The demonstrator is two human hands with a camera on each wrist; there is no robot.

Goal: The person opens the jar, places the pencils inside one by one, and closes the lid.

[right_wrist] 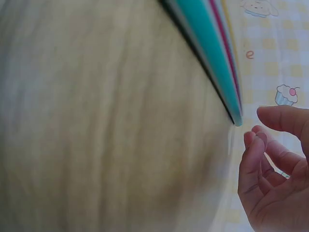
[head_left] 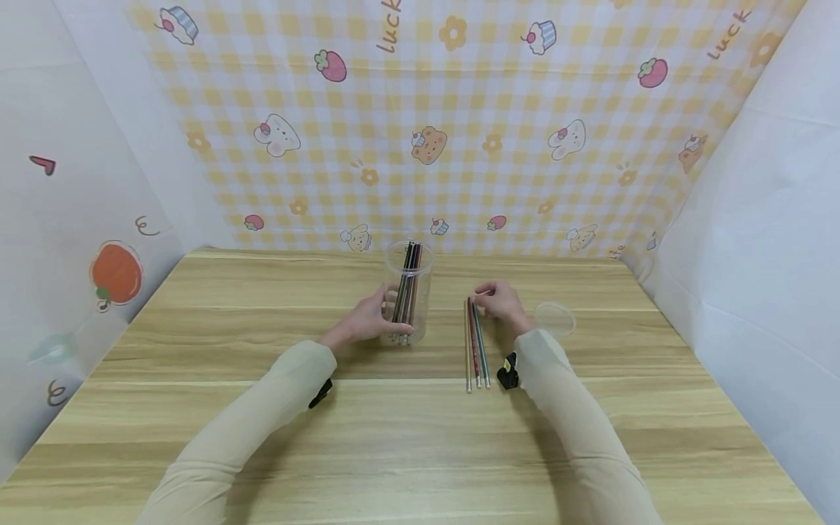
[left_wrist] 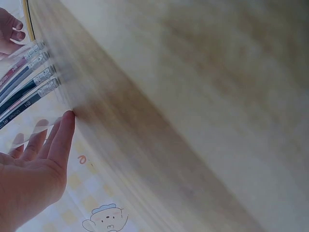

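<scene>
A clear plastic cup (head_left: 423,292) stands upright toward the back of the table with several pencils (head_left: 410,281) leaning inside, eraser ends down. My left hand (head_left: 370,317) holds the cup from its left side, thumb across the front and fingers behind. In the left wrist view, the eraser ends of these pencils (left_wrist: 29,92) show above my left fingers (left_wrist: 62,140). To the right of the cup lie pencils (head_left: 474,343) in yellow, red and teal, eraser ends toward me. At their far tips is my right hand (head_left: 499,299), with a gap between thumb and fingers and nothing between them.
Right of my right hand lies a clear round lid (head_left: 555,319) on the wooden table (head_left: 407,437). A yellow checked cloth (head_left: 394,182) hangs behind the table's back edge, with white sheets (head_left: 774,189) at both sides.
</scene>
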